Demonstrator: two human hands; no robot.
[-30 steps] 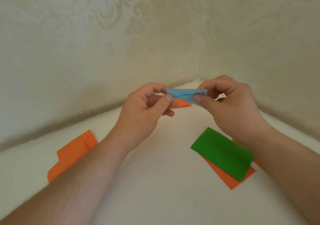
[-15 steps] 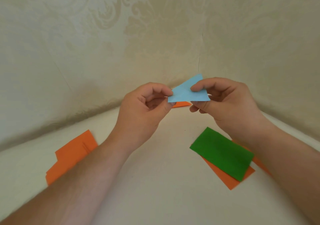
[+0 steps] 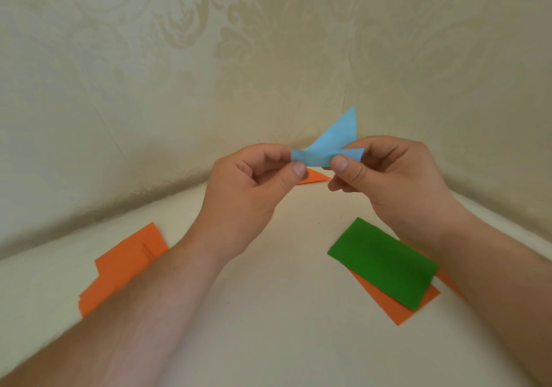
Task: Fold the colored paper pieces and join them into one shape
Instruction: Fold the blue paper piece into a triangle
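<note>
A small folded light-blue paper [image 3: 328,147] is held in the air between both hands, one pointed flap sticking up to the right. My left hand [image 3: 248,189] pinches its left end between thumb and forefinger. My right hand [image 3: 388,177] pinches its right part the same way. A green rectangle [image 3: 385,262] lies on the surface under my right wrist, on top of an orange sheet [image 3: 397,309]. Orange sheets [image 3: 122,267] lie at the left, partly under my left forearm. A small folded orange piece [image 3: 313,176] sits behind my hands.
The cream surface [image 3: 268,282] ends at patterned beige walls [image 3: 268,58] that meet in a corner just behind my hands. Both forearms reach in from the bottom corners of the view.
The blue paper has been turned and opened out: it was a flat narrow wedge, then a triangle, and now one flap points up. Both hands stayed in place and kept pinching it.
</note>
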